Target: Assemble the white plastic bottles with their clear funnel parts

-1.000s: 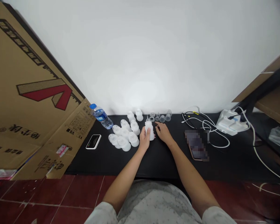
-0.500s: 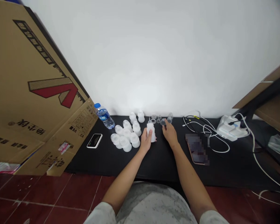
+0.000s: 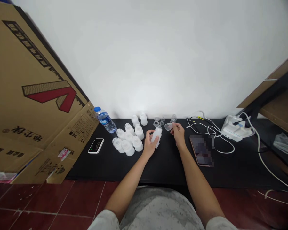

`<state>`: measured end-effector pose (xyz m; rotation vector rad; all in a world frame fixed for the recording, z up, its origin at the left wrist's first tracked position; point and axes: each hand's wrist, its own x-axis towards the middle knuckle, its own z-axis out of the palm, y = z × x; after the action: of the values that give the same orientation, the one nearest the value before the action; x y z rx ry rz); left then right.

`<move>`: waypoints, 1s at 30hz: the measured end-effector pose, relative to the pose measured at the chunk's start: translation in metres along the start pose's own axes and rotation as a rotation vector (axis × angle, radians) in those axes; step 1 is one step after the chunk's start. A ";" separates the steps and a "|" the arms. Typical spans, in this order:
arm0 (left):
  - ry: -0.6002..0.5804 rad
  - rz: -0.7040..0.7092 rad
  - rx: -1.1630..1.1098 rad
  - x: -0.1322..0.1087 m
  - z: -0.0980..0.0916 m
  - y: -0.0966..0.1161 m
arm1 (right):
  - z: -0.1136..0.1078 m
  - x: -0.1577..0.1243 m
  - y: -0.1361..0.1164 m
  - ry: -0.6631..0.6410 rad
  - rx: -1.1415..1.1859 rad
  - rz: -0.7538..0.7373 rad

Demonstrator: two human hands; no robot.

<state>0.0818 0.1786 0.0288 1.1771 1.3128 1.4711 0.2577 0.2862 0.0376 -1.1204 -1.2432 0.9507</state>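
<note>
My left hand (image 3: 150,144) is wrapped round a small white baby bottle (image 3: 156,135), tilted with its top to the right. A clear teat tip shows at its upper end. Between the fingers of my right hand (image 3: 178,132) is a clear cap (image 3: 168,126), held a little to the right of that bottle. Behind the hands lie several clear rings (image 3: 156,123) and other caps (image 3: 174,117). To the left stands a group of capped white baby bottles (image 3: 127,147), close together. Two more white bottles (image 3: 143,119) are at the back by the wall.
A water bottle (image 3: 106,120) and a white-edged phone (image 3: 96,145) lie at the left, beside a large cardboard box (image 3: 43,127). On the right are another phone (image 3: 201,150), white cables (image 3: 220,152), a white power adapter (image 3: 236,128) and a plastic bag (image 3: 284,147).
My right hand has picked the clear cap up off the table and drawn it slightly back. The baby bottle in my left hand has tilted to the right.
</note>
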 end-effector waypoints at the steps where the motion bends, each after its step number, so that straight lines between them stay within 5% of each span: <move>1: -0.022 0.003 0.008 -0.002 0.000 0.000 | -0.001 0.001 -0.001 0.022 0.043 0.012; 9: -0.072 0.140 0.276 -0.009 0.003 0.014 | 0.006 -0.004 -0.010 -0.118 0.209 0.001; 18: 0.022 0.142 0.285 -0.007 0.002 0.011 | 0.006 -0.017 -0.014 -0.312 -0.072 -0.199; 30: 0.060 0.144 0.247 -0.006 0.000 0.008 | 0.021 -0.028 -0.025 -0.450 0.171 0.050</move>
<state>0.0836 0.1717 0.0365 1.4207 1.5107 1.4866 0.2323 0.2558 0.0556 -0.8295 -1.4614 1.3720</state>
